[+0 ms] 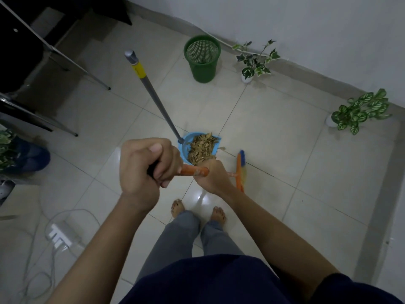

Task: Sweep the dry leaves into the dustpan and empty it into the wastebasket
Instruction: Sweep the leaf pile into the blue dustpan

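Observation:
A blue dustpan (183, 148) stands on the tiled floor in front of my feet, heaped with dry brown leaves (202, 147). Its long grey handle (151, 88) with a yellow band leans up toward the left, held by nobody. One stray leaf (221, 148) lies just right of the pan. Both hands grip the orange broom handle (194, 171): my left hand (144, 170) near its top end, my right hand (211, 177) lower down. The broom head (240, 170) rests on the floor right of the pan. The green mesh wastebasket (202, 59) stands farther off by the wall.
Two potted plants (254, 62) (359, 113) sit along the wall at right. Metal chair legs (76, 66) and dark furniture fill the upper left. A white power strip (59, 236) with cords lies on the floor at lower left. A blue object (32, 156) lies at the left.

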A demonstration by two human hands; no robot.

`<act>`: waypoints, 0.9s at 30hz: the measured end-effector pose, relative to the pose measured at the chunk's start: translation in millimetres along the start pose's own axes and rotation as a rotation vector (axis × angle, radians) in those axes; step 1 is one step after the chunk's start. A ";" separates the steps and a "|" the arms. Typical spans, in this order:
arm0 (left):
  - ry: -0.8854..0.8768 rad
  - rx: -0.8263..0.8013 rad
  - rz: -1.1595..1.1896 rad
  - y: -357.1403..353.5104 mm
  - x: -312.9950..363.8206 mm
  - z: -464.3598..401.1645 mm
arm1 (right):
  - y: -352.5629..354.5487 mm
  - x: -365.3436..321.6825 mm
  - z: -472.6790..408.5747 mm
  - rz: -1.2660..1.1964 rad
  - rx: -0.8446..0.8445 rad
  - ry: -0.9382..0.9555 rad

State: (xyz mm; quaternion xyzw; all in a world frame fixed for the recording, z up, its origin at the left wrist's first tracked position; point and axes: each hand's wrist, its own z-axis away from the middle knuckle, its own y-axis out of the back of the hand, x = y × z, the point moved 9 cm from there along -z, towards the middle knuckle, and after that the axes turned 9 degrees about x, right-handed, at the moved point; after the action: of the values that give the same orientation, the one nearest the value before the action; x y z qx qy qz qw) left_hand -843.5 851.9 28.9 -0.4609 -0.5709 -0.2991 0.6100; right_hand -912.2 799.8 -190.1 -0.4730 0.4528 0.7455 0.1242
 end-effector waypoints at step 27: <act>-0.094 -0.132 -0.276 -28.0 18.8 -13.9 | -12.7 -52.6 -27.9 -0.106 -0.032 0.004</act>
State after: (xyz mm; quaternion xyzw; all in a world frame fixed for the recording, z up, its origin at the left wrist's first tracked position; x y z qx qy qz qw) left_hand -859.4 831.2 54.5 -0.4307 -0.6357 -0.3951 0.5042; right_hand -860.5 797.7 -158.2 -0.4996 0.4152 0.7443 0.1549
